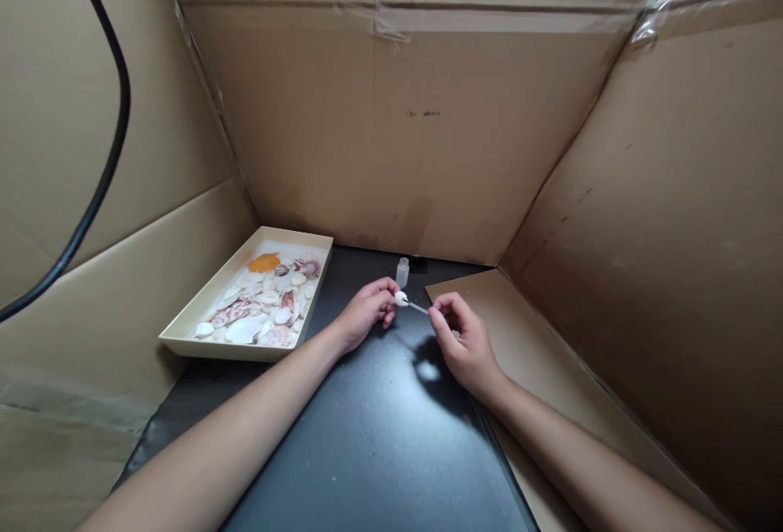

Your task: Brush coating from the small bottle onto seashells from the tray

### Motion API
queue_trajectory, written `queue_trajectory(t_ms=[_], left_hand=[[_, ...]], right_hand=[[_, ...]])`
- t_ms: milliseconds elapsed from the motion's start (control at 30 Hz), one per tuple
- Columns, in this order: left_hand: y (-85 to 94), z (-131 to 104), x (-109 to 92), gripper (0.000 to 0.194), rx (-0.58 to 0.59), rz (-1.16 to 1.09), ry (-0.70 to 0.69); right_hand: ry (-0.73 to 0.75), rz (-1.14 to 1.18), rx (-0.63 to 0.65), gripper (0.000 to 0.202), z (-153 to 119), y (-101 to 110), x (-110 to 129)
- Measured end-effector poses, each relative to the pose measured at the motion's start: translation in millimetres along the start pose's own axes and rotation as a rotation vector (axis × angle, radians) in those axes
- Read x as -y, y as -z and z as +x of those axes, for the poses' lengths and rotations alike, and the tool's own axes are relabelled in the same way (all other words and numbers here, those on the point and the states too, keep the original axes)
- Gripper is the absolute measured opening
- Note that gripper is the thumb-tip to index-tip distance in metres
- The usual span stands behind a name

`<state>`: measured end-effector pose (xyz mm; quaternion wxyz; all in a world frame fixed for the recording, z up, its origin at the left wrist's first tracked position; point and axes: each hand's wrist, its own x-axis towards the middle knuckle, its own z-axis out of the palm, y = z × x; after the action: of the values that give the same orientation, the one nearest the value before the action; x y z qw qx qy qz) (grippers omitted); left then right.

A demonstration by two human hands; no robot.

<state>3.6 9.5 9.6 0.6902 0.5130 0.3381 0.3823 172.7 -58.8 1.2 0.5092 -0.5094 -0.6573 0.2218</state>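
Observation:
My left hand [369, 313] pinches a small white shell [400, 299] between thumb and fingers. In my right hand [463, 339] is a thin grey stick-like tool [418, 308], which slants toward the shell. Its far tip is at the shell; whether it touches or enters an opening is too small to tell. My right fingers hide its other end. Just behind the shell stands a small clear bottle [402, 273], upright and seemingly without a cap. Both hands are above the dark table [373, 434].
A cream tray [229, 350] holding many white, striped and orange shells [264, 262] lies at the left. Cardboard walls [391, 132] enclose the table on three sides. A flat cardboard sheet [538, 385] lies along the right. A black cable [124, 99] hangs at the upper left.

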Motion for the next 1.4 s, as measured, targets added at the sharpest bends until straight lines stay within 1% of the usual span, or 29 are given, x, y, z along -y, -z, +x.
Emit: queue_trajectory(t_ms=[67,100,200,233,267,367,400,433,467,567,633,733,800,967,1033,1167,1233,1333,1400], left_hand=[[0.2,0.2,0.2,0.009,0.000,-0.005,-0.002],[0.2,0.3,0.3,0.009,-0.001,-0.006,-0.001],[0.2,0.7,0.7,0.010,-0.003,-0.010,0.001],[0.1,0.8,0.9,0.010,-0.003,-0.013,0.000],[0.1,0.9,1.1,0.010,-0.002,-0.016,0.000],[0.0,1.0,1.2,0.010,0.003,-0.022,-0.002],[-0.1,1.0,1.1,0.010,0.007,-0.019,-0.001],[-0.2,1.0,1.0,0.010,0.010,-0.014,0.000],[-0.3,0.9,0.9,0.010,0.011,-0.010,0.001],[-0.6,0.9,0.6,0.010,0.006,-0.014,0.002],[-0.6,0.9,0.4,0.010,0.003,-0.016,0.002],[-0.5,0.7,-0.1,0.009,0.007,-0.008,0.002],[-0.5,0.4,-0.4,0.008,0.005,-0.006,0.006],[-1.3,0.1,-0.5,0.011,-0.005,-0.011,0.017],[-1.6,0.1,-0.5,0.011,-0.002,-0.008,0.018],[-1.6,0.0,-1.3,0.010,0.004,0.002,0.013],[-1.4,-0.1,-1.6,0.010,0.002,0.002,0.014],[-1.1,0.1,-1.6,0.011,-0.003,0.003,0.018],[-1.1,0.3,-1.5,0.011,-0.003,0.004,0.016]], right_hand=[[-0.004,-0.008,0.041,0.017,-0.1,-0.5,0.1],[-0.013,-0.024,0.034,0.017,0.1,-0.5,0.3],[-0.031,-0.057,-0.055,0.018,0.8,0.2,0.6],[-0.029,-0.049,-0.062,0.018,0.7,0.3,0.4],[-0.023,-0.034,-0.041,0.018,0.6,0.4,0.0],[-0.026,-0.003,0.086,0.019,-0.4,-0.3,-2.1],[-0.039,-0.002,0.105,0.019,-0.5,-0.5,-2.6],[-0.055,-0.002,0.095,0.020,-0.4,-0.6,-2.9],[-0.068,-0.005,0.059,0.021,-0.2,-0.5,-2.8],[-0.076,-0.001,-0.078,0.023,1.0,0.2,-0.7],[-0.068,0.023,-0.111,0.023,1.3,0.4,0.7],[-0.065,0.056,-0.037,0.022,1.0,-0.4,0.0],[-0.065,0.036,0.004,0.021,1.0,-0.9,-1.8],[-0.072,-0.044,-0.077,0.020,2.0,-0.1,-2.2],[-0.061,-0.018,-0.073,0.020,2.1,0.0,-0.9],[-0.058,0.021,0.004,0.019,2.0,-1.2,-1.3],[-0.068,-0.009,-0.013,0.019,2.1,-1.4,-2.2],[-0.069,-0.009,-0.086,0.018,1.9,-0.8,-1.8],[-0.055,0.024,-0.070,0.018,1.4,-0.4,-0.6]])
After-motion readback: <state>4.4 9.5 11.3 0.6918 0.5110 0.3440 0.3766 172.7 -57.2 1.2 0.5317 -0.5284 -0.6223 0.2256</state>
